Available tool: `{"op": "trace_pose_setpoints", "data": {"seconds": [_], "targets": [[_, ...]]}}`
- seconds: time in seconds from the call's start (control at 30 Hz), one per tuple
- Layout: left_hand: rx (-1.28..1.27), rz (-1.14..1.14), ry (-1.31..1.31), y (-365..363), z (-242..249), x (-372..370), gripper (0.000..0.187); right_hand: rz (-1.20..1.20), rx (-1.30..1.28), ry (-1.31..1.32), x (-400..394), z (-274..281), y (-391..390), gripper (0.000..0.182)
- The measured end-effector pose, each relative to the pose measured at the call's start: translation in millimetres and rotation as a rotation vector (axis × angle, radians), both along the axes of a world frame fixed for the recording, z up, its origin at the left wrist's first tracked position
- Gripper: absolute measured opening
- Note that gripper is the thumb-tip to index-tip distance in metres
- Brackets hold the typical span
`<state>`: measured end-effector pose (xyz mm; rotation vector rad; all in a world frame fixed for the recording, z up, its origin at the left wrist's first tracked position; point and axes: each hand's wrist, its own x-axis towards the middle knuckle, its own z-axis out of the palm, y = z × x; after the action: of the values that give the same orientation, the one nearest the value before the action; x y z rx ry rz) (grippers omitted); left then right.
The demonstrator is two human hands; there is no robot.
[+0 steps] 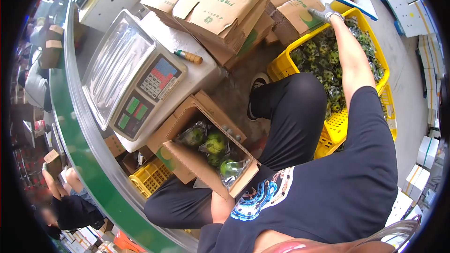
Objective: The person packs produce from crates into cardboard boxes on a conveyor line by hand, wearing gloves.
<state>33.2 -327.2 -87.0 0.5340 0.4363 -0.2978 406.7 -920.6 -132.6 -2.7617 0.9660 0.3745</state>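
Observation:
An open cardboard box [211, 180] is tilted against my lap, with several green fruits [215, 144] in clear plastic wrap inside. My left forearm goes in under the box's near side; the hand itself is hidden behind the cardboard. Stretched out to the far right, my gloved right hand [326, 14] is at the far rim of a yellow crate [338, 124]. Its fingers look spread, over a printed cardboard flap [300, 13], with nothing visible in them. Wrapped dark-green fruits [323, 58] fill that crate.
A digital scale [136, 82] stands on a white surface, with a wooden-handled tool [188, 56] beside it. Behind are stacked flattened cartons [220, 2]. A green-sided conveyor edge [93, 159] curves along the left; another person [75, 211] is beyond it. A white foam box [363, 4] sits behind the crate.

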Motion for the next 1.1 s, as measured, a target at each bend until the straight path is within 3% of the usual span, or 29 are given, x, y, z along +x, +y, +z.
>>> {"op": "trace_pose_setpoints", "data": {"seconds": [0.13, 0.27, 0.3, 0.37, 0.47, 0.53, 0.63, 0.73, 0.83, 0.87, 0.93, 1.0, 1.07, 1.1], "targets": [[0.175, -0.083, 0.137, -2.4, 24.9, -26.2, 0.066, 0.104, 0.127, -0.212, 15.7, -28.8, -1.5, 0.118], [0.321, -0.185, 0.224, -0.5, 42.2, -40.5, 0.063, 0.112, 0.064, -0.356, 32.8, -36.8, 21.1, 0.104], [0.335, -0.201, 0.227, 0.3, 45.1, -41.3, 0.063, 0.184, 0.037, -0.442, 34.9, -35.7, 23.3, 0.091], [0.352, -0.215, 0.223, -2.2, 47.0, -40.3, 0.062, 0.257, -0.046, -0.543, 44.2, -38.6, 19.5, 0.083], [0.365, -0.24, 0.21, -7.5, 46.9, -35.8, 0.06, 0.35, -0.012, -0.799, 47.2, -11.1, 57.6, 0.067], [0.367, -0.265, 0.203, -6.4, 46.2, -34.0, 0.059, 0.385, 0.075, -0.808, 7.7, 50.7, 129.3, 0.063], [0.338, -0.281, 0.158, -5.7, 39.9, -24.3, 0.057, 0.65, 0.137, -0.871, -62.7, 99.3, 182.6, 0.055], [0.183, -0.22, 0.026, -2.3, 12.4, 3.7, 0.055, 0.422, 0.314, -0.761, -157.0, 120.2, 175.9, 0.044], [-0.041, -0.186, -0.114, -7.5, -24.0, 39.7, 0.054, 0.182, -0.211, -0.689, -283.9, 75.1, 77.0, 0.045], [-0.111, -0.19, -0.144, -10.1, -33.8, 50.0, 0.053, -0.048, -0.129, -0.675, -339.8, 56.8, 46.6, 0.046], [-0.245, -0.195, -0.192, -15.8, -52.7, 63.0, 0.052, -0.368, -0.279, -0.686, -475.1, -12.7, -22.8, 0.053], [-0.352, -0.209, -0.233, -20.3, -65.6, 72.0, 0.051, -0.67, -0.481, -0.391, -581.7, -57.8, -13.3, 0.06], [-0.432, -0.24, -0.268, -21.1, -72.3, 76.1, 0.05, -0.721, -0.109, -0.132, -647.8, -108.8, 17.0, 0.068], [-0.471, -0.25, -0.283, -20.8, -75.7, 76.4, 0.049, -0.765, 0.094, 0.06, -640.0, -98.0, 55.4, 0.083]]}}
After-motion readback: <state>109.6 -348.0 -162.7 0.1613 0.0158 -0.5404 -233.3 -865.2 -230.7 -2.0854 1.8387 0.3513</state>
